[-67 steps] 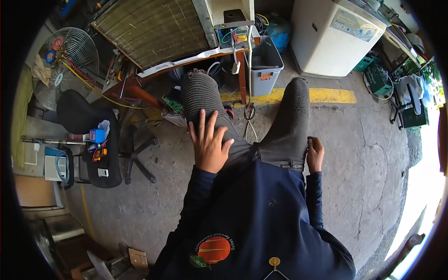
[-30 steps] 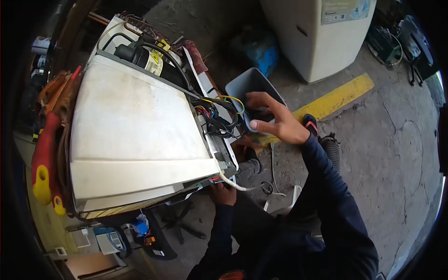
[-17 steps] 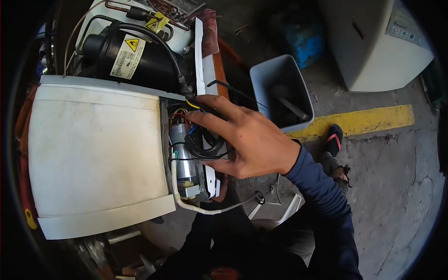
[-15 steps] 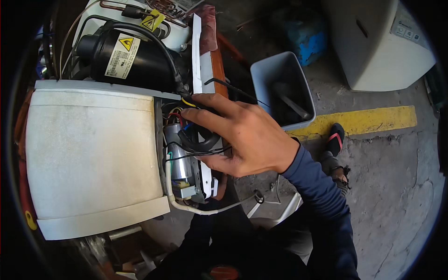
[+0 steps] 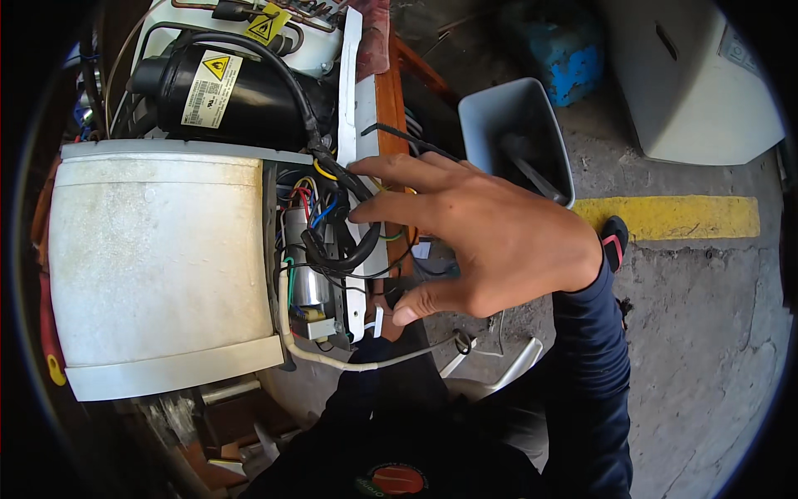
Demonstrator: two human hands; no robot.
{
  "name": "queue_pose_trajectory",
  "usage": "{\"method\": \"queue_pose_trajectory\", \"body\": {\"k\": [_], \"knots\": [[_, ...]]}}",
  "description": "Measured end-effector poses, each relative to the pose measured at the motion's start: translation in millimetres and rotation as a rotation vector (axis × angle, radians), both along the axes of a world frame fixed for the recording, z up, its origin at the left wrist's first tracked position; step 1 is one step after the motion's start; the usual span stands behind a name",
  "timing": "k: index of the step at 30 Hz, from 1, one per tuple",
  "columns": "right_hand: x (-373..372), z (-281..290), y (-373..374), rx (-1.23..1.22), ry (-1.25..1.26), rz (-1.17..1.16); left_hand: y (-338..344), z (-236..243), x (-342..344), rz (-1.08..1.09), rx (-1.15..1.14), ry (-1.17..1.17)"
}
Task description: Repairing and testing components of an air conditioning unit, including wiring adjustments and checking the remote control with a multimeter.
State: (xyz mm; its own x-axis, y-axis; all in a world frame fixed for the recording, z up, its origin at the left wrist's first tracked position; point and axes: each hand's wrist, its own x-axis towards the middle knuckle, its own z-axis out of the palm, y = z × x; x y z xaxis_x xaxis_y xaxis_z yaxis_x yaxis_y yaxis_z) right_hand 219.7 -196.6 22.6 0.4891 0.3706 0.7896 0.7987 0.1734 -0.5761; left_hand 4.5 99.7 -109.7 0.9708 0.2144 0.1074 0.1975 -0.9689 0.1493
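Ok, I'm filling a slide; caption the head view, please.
Right hand, fingers spread, beside exposed wiring and a silver cylinder, near a white casing and black compressor.

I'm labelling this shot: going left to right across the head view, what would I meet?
Red handle → white panel → silver cylinder → right hand → white appliance.

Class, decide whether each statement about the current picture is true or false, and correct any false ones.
1. The right hand is clenched in a fist. False: the right hand is open, its thumb spread away.
2. In the picture, the silver cylinder lies between the white casing and the right hand. True.
3. The bin is bright red. False: the bin is grey.
4. The black cylinder bears a pale label. True.
5. The floor stripe is yellow. True.
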Motion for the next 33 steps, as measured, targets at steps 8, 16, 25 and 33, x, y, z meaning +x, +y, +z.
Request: {"method": "queue_pose_trajectory", "body": {"k": [8,16,25,33], "knots": [[6,7,-13,0.143,0.379,-0.043,-4,-2,1,0.001,-0.137,0.021],[-16,25,8,-0.012,0.127,-0.030,6,-23,-5,-0.045,-0.272,0.018],[17,10,26,0.133,0.261,-0.264,6,-28,-16,-0.102,0.101,-0.195],[19,34,35,0.172,0.586,-0.187,79,-98,-17,-0.255,-0.050,-0.538]]}}
